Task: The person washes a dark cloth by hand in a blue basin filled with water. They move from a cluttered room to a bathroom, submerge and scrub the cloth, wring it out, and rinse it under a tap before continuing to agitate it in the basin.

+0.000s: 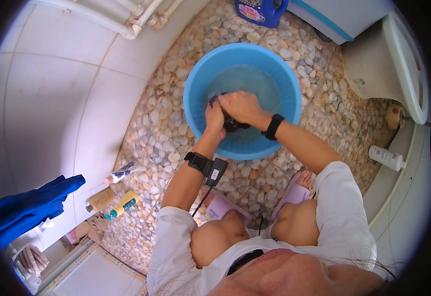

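A round blue plastic basin (195,79) stands on the floor in front of me, holding cloudy water (255,79). Over the water, both my hands grip a dark wet cloth (233,125), bunched up; its kind I cannot make out. My left hand (215,118) is closed around its left side. Close against it, my right hand (240,106) clenches the cloth from above, knuckles up. Part of the cloth hangs below the right hand toward the water. Black bands circle both wrists, and the left one carries a small box with a cable.
A blue detergent jug (261,12) stands beyond the basin. Several bottles, among them a yellow one (124,203), lie by the left wall. A white toilet-like fixture (378,64) and a white bottle (387,158) are at right. Blue cloth (33,204) hangs at left.
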Demonstrator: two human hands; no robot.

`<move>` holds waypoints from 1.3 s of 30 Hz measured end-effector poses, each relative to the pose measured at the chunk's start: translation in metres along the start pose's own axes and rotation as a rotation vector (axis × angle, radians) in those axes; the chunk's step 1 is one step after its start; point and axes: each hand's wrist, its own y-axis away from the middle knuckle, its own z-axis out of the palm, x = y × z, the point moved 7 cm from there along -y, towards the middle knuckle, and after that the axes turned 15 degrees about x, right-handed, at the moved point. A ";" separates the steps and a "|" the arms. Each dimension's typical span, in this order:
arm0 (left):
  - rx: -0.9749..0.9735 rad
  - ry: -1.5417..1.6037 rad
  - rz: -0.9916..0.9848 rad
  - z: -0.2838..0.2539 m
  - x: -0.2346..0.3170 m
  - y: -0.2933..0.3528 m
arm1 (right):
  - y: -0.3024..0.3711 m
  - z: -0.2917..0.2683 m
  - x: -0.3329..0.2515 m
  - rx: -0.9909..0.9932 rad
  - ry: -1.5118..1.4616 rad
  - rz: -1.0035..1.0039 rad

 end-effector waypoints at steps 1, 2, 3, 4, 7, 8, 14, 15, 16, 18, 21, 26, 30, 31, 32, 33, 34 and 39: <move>0.064 -0.069 0.046 -0.004 0.003 0.001 | -0.006 0.000 0.007 -0.025 0.099 -0.017; 0.045 -0.073 0.071 -0.010 -0.004 -0.011 | -0.015 0.006 0.024 -0.073 0.217 -0.024; 0.018 -0.117 0.128 -0.008 0.000 -0.007 | -0.018 0.010 0.040 -0.126 0.331 -0.014; -0.010 -0.161 0.185 -0.004 0.003 -0.004 | -0.018 0.009 0.061 -0.137 0.336 0.069; -0.053 -0.221 0.193 -0.002 0.014 0.008 | -0.022 0.009 0.118 -0.159 0.330 0.240; -0.038 -0.219 0.167 -0.003 0.025 0.017 | -0.025 0.007 0.125 -0.157 0.324 0.289; 0.101 -0.181 -0.064 -0.042 0.007 -0.010 | -0.017 0.039 0.078 -0.102 0.246 0.117; 0.075 -0.128 -0.122 -0.042 -0.003 -0.015 | -0.010 0.042 0.063 -0.137 0.278 0.061; 0.049 -0.076 -0.181 -0.041 -0.012 -0.019 | -0.011 0.049 0.071 -0.219 0.282 0.097; -0.006 -0.066 -0.228 -0.030 -0.020 -0.018 | -0.016 0.048 0.095 -0.254 0.273 0.292; -0.108 -0.014 -0.279 -0.013 -0.019 -0.011 | -0.013 0.049 0.085 -0.254 -0.023 0.323; -0.277 0.097 -0.320 0.010 0.001 -0.002 | 0.005 0.009 -0.002 -0.178 -0.592 0.232; -0.206 0.244 -0.220 0.013 0.006 -0.001 | 0.014 -0.010 -0.031 -0.117 -0.686 0.075; -0.184 0.250 -0.198 0.012 0.006 -0.004 | 0.012 -0.012 -0.032 -0.116 -0.687 0.088; -0.165 0.260 -0.178 0.011 0.003 -0.006 | 0.012 -0.016 -0.033 -0.115 -0.683 0.102; -0.144 0.271 -0.157 0.010 0.001 -0.009 | 0.013 -0.018 -0.033 -0.115 -0.681 0.114; -0.127 0.267 -0.215 0.009 -0.007 -0.010 | 0.013 -0.016 -0.029 -0.056 -0.619 0.089; -0.075 0.113 -0.122 0.002 0.000 -0.016 | 0.000 0.004 0.001 -0.008 -0.124 0.066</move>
